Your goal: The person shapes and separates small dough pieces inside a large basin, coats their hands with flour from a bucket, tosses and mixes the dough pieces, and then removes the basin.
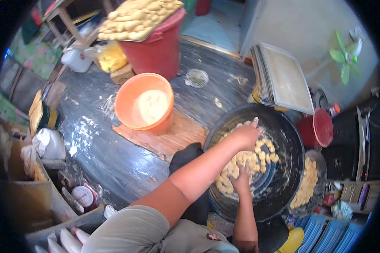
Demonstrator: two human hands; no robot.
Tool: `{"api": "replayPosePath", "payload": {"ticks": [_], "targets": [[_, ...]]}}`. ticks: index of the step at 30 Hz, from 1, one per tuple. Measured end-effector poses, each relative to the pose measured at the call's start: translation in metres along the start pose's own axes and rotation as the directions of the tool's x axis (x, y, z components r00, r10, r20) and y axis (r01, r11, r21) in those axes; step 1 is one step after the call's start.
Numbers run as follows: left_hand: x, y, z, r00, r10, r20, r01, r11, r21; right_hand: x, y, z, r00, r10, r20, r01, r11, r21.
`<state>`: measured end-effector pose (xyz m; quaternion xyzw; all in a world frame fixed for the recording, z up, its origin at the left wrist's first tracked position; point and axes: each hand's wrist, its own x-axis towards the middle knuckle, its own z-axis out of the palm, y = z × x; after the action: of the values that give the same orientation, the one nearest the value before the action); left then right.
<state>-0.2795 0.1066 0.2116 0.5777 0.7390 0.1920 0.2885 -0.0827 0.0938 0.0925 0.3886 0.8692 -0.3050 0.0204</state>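
A large black tub stands in front of me, its floor strewn with small, round, pale dough pieces. My left arm reaches across to the tub's far side, where my left hand is over the dough, its floury fingertips apart. Part of that hand's underside is hidden. Nearer to me, my right hand rests among the pieces, thumb and fingers spread. Neither hand visibly grips a piece. Several dough balls form a curved line to the right of my hands. Flour streaks the tub's inner wall.
Left of the tub is an orange bucket with pale flour inside. Behind it, a red bin carries a tray of dough. Stacked trays lean behind the tub; a basin of dough pieces sits right. A dial scale is at left.
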Motion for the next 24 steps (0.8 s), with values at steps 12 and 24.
{"api": "replayPosePath", "payload": {"ticks": [12, 24], "targets": [[-0.151, -0.175, -0.034, 0.656, -0.469, -0.592, 0.397, 0.881, -0.258, 0.044, -0.241, -0.069, 0.749, -0.514, -0.418, 0.615, 0.775, 0.148], [-0.196, -0.375, -0.03, 0.612, -0.699, -0.369, 0.603, 0.715, -0.355, 0.076, -0.29, 0.126, 0.755, -0.507, 0.416, 0.583, 0.809, -0.071]]}}
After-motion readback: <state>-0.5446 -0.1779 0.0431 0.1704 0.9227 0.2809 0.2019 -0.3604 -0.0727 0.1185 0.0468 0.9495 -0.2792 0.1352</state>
